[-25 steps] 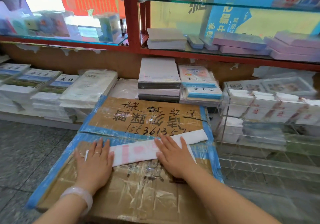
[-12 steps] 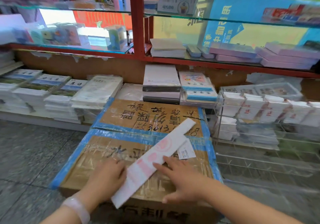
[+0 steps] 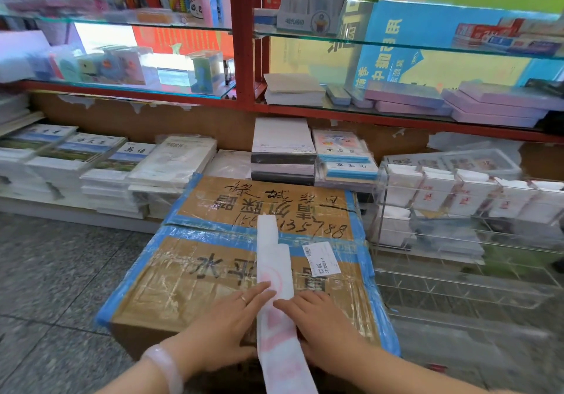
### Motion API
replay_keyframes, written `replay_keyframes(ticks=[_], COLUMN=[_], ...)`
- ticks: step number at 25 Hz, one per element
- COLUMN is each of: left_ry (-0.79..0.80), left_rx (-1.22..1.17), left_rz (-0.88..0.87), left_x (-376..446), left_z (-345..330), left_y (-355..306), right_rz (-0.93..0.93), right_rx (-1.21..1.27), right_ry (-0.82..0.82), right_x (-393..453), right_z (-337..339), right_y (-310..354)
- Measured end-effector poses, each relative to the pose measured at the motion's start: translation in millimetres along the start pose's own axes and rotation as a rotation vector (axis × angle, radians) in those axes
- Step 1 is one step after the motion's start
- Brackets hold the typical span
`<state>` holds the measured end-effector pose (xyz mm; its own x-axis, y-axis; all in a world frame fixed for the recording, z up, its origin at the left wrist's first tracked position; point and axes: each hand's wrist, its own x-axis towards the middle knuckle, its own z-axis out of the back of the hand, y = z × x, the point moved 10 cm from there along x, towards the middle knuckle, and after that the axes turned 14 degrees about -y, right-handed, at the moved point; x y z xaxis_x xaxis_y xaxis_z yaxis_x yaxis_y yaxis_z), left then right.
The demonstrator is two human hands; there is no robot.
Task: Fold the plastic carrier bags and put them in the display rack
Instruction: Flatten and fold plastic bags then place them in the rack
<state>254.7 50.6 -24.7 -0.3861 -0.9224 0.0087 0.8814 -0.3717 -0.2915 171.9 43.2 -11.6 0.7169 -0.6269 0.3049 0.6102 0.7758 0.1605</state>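
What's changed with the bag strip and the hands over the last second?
The folded bag strip has been turned from lying crosswise on the cardboard box to running lengthwise, its near end now hanging over the box's front edge. The left hand and right hand have shifted from pressing on top of it to flanking its near part. The box and the clear display rack stayed put.

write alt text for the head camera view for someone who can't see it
Two bare hands, left hand and right hand, flank a long folded white plastic bag lying lengthwise on a taped cardboard box. A clear display rack stands to the right, below shelves of stationery.
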Motion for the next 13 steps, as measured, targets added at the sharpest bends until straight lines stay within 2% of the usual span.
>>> replay_keyframes(ticks=[2,5,6,9,13], left_ry=[-0.055,-0.145,-0.164,-0.182,-0.204], left_rx=[-0.186,-0.616,-0.689,-0.622,-0.509], left_rz=[0.117,0.334,0.377,0.41,0.507], left_x=[11,20,21,24,30], left_z=[-1,-1,-1,1,1], left_y=[10,31,37,41,53], right_rz=[-0.167,-0.697,-0.845,-1.252,-1.442], right_rx=[0.172,0.694,0.834,1.21,1.397], right_ry=[-0.001,0.02,0.005,0.098,0.158], right_x=[10,6,2,-15,-25], right_z=[6,-1,-6,-28,-36], right_y=[-7,-23,-25,-19,-13])
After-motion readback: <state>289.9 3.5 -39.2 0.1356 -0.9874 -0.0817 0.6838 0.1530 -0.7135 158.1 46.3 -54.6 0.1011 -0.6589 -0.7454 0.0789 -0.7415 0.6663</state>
